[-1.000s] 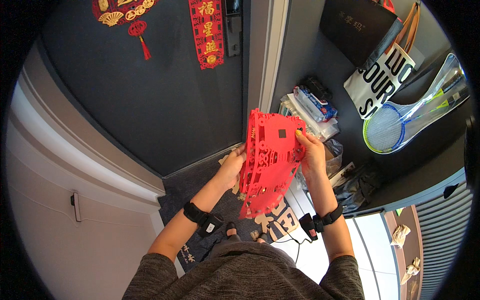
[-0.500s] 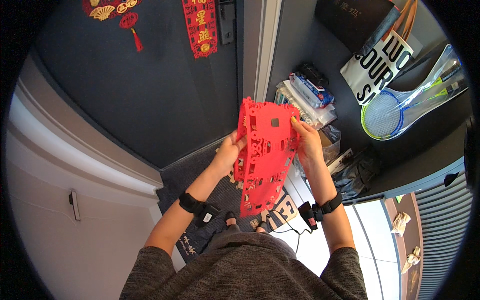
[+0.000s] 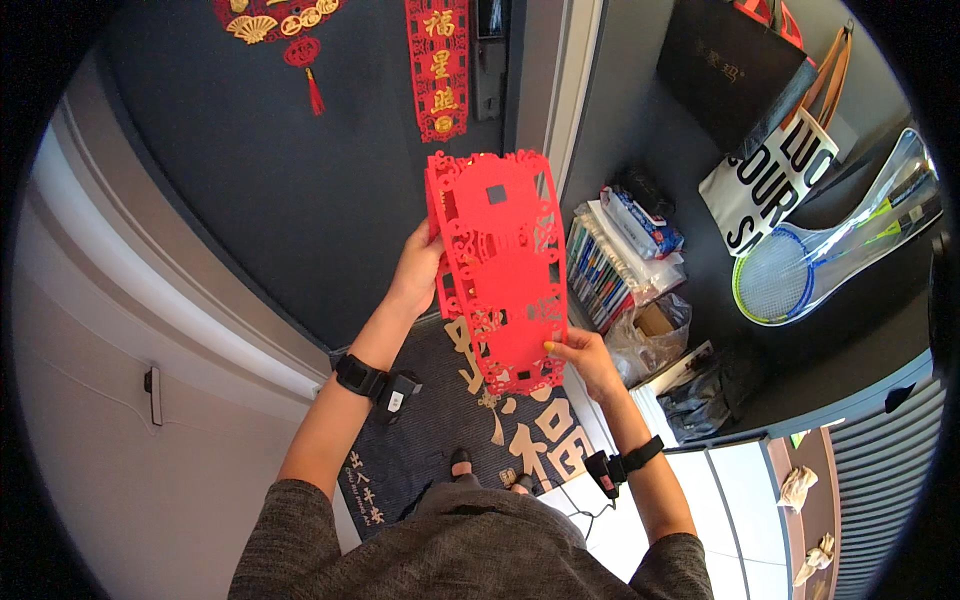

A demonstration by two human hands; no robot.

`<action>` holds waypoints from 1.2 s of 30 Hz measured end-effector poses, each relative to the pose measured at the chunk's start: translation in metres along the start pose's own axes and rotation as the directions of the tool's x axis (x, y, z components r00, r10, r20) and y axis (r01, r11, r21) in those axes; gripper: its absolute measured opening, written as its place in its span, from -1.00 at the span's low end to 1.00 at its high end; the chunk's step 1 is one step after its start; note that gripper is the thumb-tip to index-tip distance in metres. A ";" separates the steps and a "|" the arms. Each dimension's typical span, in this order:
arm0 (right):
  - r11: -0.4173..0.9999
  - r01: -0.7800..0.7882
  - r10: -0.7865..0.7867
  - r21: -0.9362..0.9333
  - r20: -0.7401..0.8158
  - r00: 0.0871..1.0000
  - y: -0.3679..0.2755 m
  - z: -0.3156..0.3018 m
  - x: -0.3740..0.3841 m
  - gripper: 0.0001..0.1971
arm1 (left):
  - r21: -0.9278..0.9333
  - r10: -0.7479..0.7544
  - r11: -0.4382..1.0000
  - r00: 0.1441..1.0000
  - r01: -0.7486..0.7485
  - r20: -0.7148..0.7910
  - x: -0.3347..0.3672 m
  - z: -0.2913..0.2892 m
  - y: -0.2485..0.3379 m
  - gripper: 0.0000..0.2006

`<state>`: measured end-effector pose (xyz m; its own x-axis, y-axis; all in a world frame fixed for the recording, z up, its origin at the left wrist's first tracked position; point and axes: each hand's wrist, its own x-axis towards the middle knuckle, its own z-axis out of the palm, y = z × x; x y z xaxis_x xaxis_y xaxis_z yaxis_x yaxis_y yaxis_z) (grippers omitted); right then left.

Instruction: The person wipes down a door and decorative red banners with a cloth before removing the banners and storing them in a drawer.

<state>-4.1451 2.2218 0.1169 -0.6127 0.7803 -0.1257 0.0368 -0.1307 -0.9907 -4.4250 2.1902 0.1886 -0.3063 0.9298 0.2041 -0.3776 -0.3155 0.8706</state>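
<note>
Between my hands is a red paper-cut door banner (image 3: 510, 265), folded or curled lengthwise, with square holes and lacy cut-out edges. My left hand (image 3: 420, 268) grips its left edge, the fingers partly hidden behind the red sheet. Down at the lower right edge, my right hand (image 3: 585, 357) pinches it with the thumb on the front face. A similar red hanging banner (image 3: 440, 75) with gold characters is on the dark door ahead. Beside that one hangs a red and gold ornament (image 3: 283, 20) with a tassel.
Right of the door frame, an open dark cabinet holds a stack of books (image 3: 600, 265), a black box bag (image 3: 725, 75), a white tote bag (image 3: 770, 180) and badminton rackets (image 3: 778, 275) in a clear case. A dark doormat (image 3: 425, 450) lies under my feet. Each wrist wears a black strapped device.
My right hand has slid from the banner's upper right edge down to its lower right. The banner has risen and turned more face-on. The view has shifted slightly.
</note>
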 end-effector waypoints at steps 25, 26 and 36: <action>0.842 0.334 -0.267 0.424 -0.211 0.940 -0.077 -0.034 0.040 -0.48 | 0.359 -0.600 0.795 0.721 0.490 0.347 -0.053 -0.104 -0.005 -0.46; 0.926 0.320 -0.271 0.203 -0.235 0.933 -0.072 -0.035 0.039 -0.58 | 0.372 -0.578 0.811 0.720 0.452 0.385 -0.054 -0.098 0.001 -0.46; 0.872 0.408 -0.358 -0.269 0.215 0.908 -0.049 0.001 0.015 -0.25 | 0.249 -0.459 0.888 0.760 0.386 0.459 -0.055 -0.049 0.053 -0.45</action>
<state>-4.1572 2.2391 0.1636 -0.7397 0.6240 0.2520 -0.0054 0.3689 -0.9294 -4.4704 2.1128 0.2017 0.3419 0.9389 -0.0392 -0.2357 0.1260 0.9636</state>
